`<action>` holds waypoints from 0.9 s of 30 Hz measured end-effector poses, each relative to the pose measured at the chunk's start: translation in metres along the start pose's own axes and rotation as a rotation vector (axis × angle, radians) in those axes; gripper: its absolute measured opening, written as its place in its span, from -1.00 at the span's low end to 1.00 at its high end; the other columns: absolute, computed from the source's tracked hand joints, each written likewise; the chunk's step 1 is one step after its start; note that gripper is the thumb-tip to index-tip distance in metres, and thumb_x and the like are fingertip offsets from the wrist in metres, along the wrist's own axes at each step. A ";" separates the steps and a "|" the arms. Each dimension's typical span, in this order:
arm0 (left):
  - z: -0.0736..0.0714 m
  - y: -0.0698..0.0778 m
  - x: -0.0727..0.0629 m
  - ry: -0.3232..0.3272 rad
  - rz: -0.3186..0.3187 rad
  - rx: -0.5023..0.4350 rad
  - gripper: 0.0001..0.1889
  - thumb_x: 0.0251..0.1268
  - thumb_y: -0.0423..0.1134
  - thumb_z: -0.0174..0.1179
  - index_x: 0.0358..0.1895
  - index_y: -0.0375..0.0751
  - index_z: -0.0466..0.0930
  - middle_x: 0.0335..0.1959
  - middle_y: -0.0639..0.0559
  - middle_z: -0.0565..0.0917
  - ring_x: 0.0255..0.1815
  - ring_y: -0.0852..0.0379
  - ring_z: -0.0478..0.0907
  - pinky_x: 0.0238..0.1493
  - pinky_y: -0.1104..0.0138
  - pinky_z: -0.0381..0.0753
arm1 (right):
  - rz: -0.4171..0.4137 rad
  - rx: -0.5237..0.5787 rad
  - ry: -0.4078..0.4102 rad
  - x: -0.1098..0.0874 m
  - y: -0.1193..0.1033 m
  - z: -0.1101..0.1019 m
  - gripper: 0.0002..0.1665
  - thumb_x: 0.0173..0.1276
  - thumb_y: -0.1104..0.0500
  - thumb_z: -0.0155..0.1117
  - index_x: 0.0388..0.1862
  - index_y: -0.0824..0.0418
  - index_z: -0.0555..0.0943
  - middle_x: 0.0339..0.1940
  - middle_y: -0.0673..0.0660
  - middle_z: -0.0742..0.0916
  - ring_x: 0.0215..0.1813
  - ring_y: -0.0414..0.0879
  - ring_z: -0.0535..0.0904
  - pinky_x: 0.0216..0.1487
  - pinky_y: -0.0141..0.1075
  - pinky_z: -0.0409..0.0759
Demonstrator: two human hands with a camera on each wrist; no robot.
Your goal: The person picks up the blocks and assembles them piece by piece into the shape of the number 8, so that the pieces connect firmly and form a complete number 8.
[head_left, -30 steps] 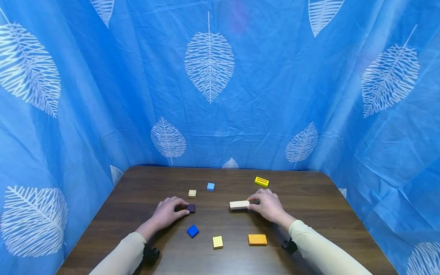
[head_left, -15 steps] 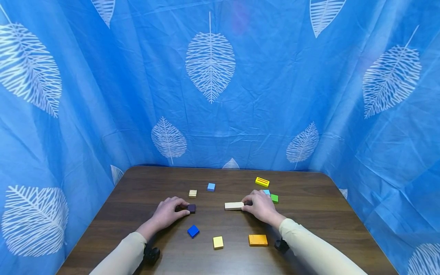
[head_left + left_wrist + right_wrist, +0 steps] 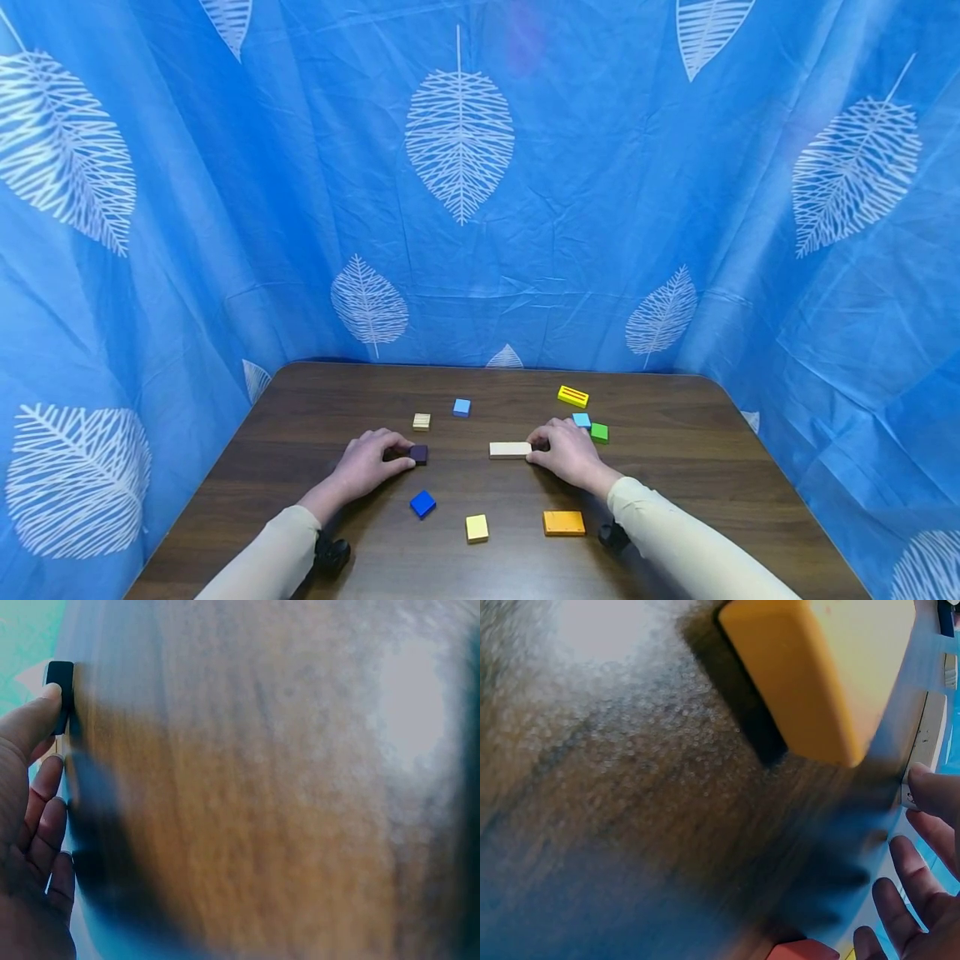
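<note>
**Light pinch, straight line**

My left hand (image 3: 369,461) pinches the dark block (image 3: 420,455) by its left side, the spare fingers loosely bent. My right hand (image 3: 568,450) has the pale bar (image 3: 510,450) pinched at its right end, thumb against the side, other fingers spread loosely. Bar and block sit apart, roughly in line, near mid-table (image 3: 480,483); I can't tell whether the bar's full underside is resting there.

I judge this step to be careful positioning. Held by one end, the bar may swing or dip at its free tip, so I'd keep the pinch light and level, and steady the dark block without shoving it. I'd mind my right knuckles: the light blue block (image 3: 581,420) and green block (image 3: 599,433) are right beside them. To let go, I'd part thumb and finger evenly so neither piece twists.
</note>
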State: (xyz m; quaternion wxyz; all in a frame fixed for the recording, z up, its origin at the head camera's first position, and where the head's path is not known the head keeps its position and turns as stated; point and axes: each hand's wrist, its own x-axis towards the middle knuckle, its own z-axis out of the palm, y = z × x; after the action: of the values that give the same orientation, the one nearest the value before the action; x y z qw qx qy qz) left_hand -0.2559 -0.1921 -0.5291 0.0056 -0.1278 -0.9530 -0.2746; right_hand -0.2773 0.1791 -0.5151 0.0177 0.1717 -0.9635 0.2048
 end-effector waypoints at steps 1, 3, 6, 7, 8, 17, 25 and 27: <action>0.000 0.000 0.000 0.001 0.002 0.000 -0.77 0.30 0.04 0.41 -0.03 0.16 0.74 -0.12 0.24 0.66 0.02 0.05 0.52 0.20 -0.10 0.38 | 0.008 0.010 -0.005 0.000 0.000 0.000 -0.76 0.23 0.03 0.57 -0.15 0.03 0.79 -0.31 -0.11 0.64 -0.14 -0.09 0.47 -0.10 -0.09 0.39; 0.000 0.000 0.000 0.002 0.000 0.000 -0.76 0.30 0.05 0.41 -0.03 0.16 0.74 -0.12 0.25 0.66 0.03 0.05 0.52 0.21 -0.11 0.38 | 0.016 0.026 -0.011 0.000 0.001 0.000 -0.73 0.23 0.04 0.57 -0.10 0.04 0.79 -0.29 -0.11 0.65 -0.13 -0.10 0.47 -0.09 -0.09 0.40; 0.000 -0.001 0.000 -0.002 -0.002 -0.004 -0.75 0.30 0.05 0.40 -0.02 0.17 0.74 -0.11 0.25 0.66 0.03 0.05 0.52 0.22 -0.11 0.37 | 0.015 0.052 -0.012 0.000 0.003 0.000 -0.69 0.23 0.07 0.57 -0.05 0.06 0.78 -0.28 -0.10 0.65 -0.13 -0.09 0.49 -0.07 -0.06 0.42; 0.000 -0.001 0.000 -0.002 -0.004 -0.005 -0.75 0.30 0.06 0.40 -0.02 0.17 0.74 -0.11 0.25 0.66 0.03 0.05 0.52 0.22 -0.11 0.37 | 0.012 0.060 -0.012 0.000 0.003 0.000 -0.69 0.23 0.07 0.57 -0.05 0.05 0.78 -0.27 -0.10 0.65 -0.12 -0.09 0.49 -0.06 -0.06 0.42; 0.000 -0.001 0.000 -0.004 -0.006 -0.006 -0.75 0.30 0.06 0.40 -0.01 0.17 0.74 -0.11 0.25 0.65 0.03 0.06 0.52 0.22 -0.11 0.37 | 0.007 0.067 -0.009 0.000 0.004 0.000 -0.70 0.23 0.08 0.57 -0.05 0.05 0.78 -0.27 -0.11 0.66 -0.12 -0.09 0.49 -0.06 -0.05 0.42; -0.001 0.000 0.000 -0.003 -0.004 -0.007 -0.75 0.30 0.07 0.40 -0.02 0.18 0.74 -0.10 0.24 0.66 0.04 0.04 0.52 0.20 -0.11 0.38 | 0.026 0.118 -0.006 -0.002 0.006 -0.001 -0.77 0.23 0.08 0.57 -0.14 0.02 0.79 -0.29 -0.13 0.66 -0.10 -0.11 0.49 -0.02 -0.05 0.41; 0.002 -0.002 -0.001 0.008 -0.022 -0.037 -0.76 0.29 0.05 0.41 -0.01 0.20 0.74 -0.07 0.23 0.67 0.06 0.03 0.52 0.18 -0.13 0.37 | 0.027 0.134 -0.008 -0.002 0.008 0.001 -0.77 0.24 0.06 0.57 -0.13 0.02 0.79 -0.29 -0.14 0.66 -0.10 -0.12 0.48 -0.01 -0.05 0.40; 0.002 -0.002 -0.001 0.010 -0.023 -0.046 -0.76 0.29 0.04 0.42 -0.02 0.19 0.74 -0.07 0.23 0.67 0.06 0.03 0.52 0.18 -0.14 0.37 | 0.031 0.134 -0.009 -0.002 0.008 0.002 -0.77 0.24 0.04 0.57 -0.13 0.01 0.79 -0.29 -0.15 0.65 -0.11 -0.13 0.48 0.00 -0.05 0.40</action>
State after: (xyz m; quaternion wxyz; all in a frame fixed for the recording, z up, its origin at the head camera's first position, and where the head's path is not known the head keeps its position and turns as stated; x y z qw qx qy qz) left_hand -0.2553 -0.1927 -0.5319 0.0044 -0.1153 -0.9479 -0.2971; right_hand -0.2784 0.1857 -0.5201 -0.0012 0.1583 -0.9502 0.2683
